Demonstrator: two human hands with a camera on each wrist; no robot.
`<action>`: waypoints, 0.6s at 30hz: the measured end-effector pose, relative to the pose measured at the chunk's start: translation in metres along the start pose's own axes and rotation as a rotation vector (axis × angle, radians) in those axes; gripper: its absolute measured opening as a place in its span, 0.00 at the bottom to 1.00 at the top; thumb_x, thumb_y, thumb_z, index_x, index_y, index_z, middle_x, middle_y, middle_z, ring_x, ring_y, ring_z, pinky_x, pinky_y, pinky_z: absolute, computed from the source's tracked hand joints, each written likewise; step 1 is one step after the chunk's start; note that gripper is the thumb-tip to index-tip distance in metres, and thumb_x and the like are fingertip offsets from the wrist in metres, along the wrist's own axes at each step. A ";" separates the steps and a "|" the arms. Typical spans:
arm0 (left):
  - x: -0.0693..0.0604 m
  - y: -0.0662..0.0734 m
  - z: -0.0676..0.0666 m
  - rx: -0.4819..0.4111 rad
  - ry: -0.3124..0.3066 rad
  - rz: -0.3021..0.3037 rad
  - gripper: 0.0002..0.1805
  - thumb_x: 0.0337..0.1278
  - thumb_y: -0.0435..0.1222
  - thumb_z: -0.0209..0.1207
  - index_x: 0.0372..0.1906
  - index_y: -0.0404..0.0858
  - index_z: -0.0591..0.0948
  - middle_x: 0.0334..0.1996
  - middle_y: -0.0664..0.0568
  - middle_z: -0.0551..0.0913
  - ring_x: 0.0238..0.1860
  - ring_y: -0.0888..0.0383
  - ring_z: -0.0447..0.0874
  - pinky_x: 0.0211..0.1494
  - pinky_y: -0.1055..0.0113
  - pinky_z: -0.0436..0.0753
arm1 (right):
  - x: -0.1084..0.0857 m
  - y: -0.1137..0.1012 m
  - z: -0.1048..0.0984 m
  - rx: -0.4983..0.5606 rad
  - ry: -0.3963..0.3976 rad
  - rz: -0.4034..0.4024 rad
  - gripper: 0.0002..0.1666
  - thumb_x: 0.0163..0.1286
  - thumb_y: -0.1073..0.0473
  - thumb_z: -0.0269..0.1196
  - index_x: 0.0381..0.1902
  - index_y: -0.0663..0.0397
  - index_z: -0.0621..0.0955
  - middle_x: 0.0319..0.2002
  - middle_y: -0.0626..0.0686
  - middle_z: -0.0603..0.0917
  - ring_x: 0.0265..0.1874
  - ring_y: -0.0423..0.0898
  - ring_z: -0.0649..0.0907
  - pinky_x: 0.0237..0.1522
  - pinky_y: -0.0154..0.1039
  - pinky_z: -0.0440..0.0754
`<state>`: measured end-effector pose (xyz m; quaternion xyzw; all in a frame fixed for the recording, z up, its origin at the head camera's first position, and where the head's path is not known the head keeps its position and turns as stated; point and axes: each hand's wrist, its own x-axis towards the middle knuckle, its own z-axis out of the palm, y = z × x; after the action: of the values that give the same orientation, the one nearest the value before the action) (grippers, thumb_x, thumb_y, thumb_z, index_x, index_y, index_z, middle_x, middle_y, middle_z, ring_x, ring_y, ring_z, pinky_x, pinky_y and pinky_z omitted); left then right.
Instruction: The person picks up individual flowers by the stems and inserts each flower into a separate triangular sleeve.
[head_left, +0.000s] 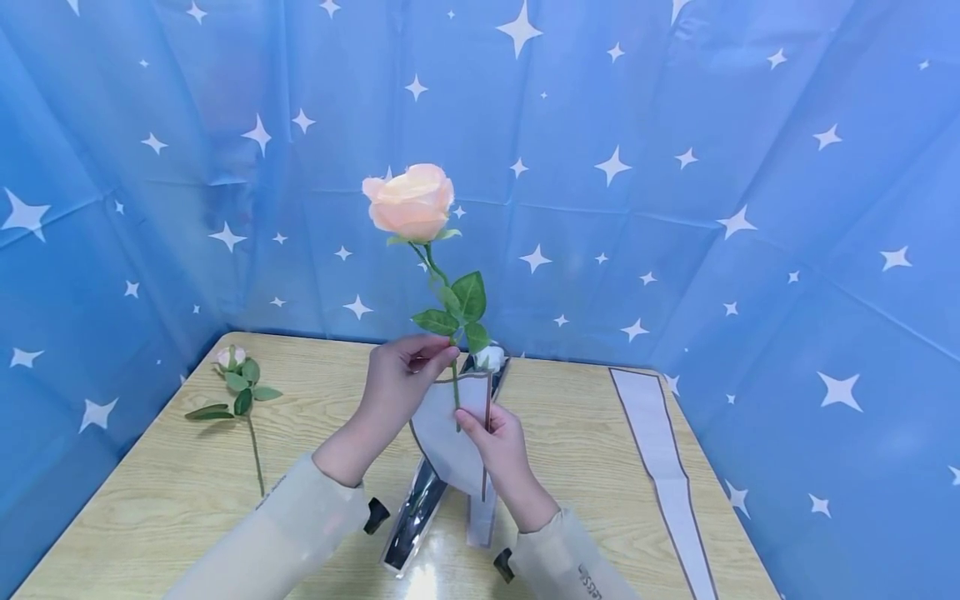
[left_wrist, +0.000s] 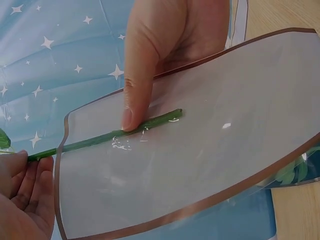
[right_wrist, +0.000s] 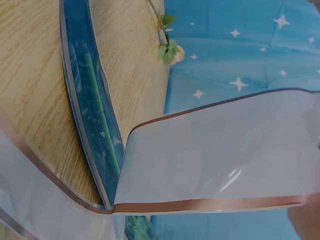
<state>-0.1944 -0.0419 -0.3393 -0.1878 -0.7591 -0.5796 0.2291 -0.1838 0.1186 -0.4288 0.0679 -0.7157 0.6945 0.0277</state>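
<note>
A pale pink rose (head_left: 412, 204) with green leaves stands upright above the table. My left hand (head_left: 393, 375) pinches its stem just below the leaves. The stem's lower end lies inside a whitish flower sleeve (left_wrist: 240, 100) with brown edging and a clear front. My right hand (head_left: 504, 446) holds the sleeve, its thumb pressing over the stem through the clear film in the left wrist view. Only an edge of the right hand (right_wrist: 305, 220) shows in the right wrist view, beside the sleeve's edge. Its other fingers are hidden behind the sleeve.
Under the held sleeve, a dark sleeve (head_left: 412, 521) with a white flower (head_left: 491, 358) at its top lies on the wooden table (head_left: 337, 358). Another pale rose (head_left: 232, 360) lies at the left. A whitish sleeve (head_left: 660, 458) lies at the right. A star-patterned blue curtain (head_left: 570, 125) surrounds the table.
</note>
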 end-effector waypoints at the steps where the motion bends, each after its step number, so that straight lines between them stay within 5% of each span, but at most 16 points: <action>1: 0.000 0.000 0.000 0.003 -0.003 0.001 0.09 0.54 0.36 0.65 0.38 0.35 0.86 0.30 0.48 0.87 0.32 0.59 0.86 0.35 0.72 0.84 | 0.000 0.002 0.000 0.005 0.002 -0.005 0.12 0.65 0.61 0.63 0.43 0.65 0.82 0.38 0.57 0.86 0.33 0.38 0.80 0.37 0.32 0.78; 9: -0.001 0.001 0.003 0.082 -0.020 0.012 0.07 0.54 0.37 0.66 0.34 0.37 0.87 0.27 0.51 0.87 0.28 0.62 0.84 0.32 0.73 0.83 | 0.001 0.004 0.001 0.033 0.009 -0.063 0.14 0.64 0.61 0.64 0.44 0.67 0.81 0.38 0.50 0.87 0.35 0.38 0.83 0.38 0.32 0.80; 18: 0.000 -0.004 -0.003 0.020 -0.093 0.030 0.05 0.52 0.33 0.67 0.35 0.37 0.86 0.32 0.49 0.88 0.33 0.60 0.87 0.38 0.73 0.84 | 0.001 0.006 -0.003 0.036 -0.027 -0.055 0.15 0.66 0.60 0.62 0.45 0.67 0.80 0.41 0.56 0.86 0.38 0.39 0.84 0.41 0.32 0.80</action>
<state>-0.1966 -0.0456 -0.3421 -0.2237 -0.7719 -0.5590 0.2043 -0.1858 0.1212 -0.4342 0.0972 -0.7013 0.7053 0.0359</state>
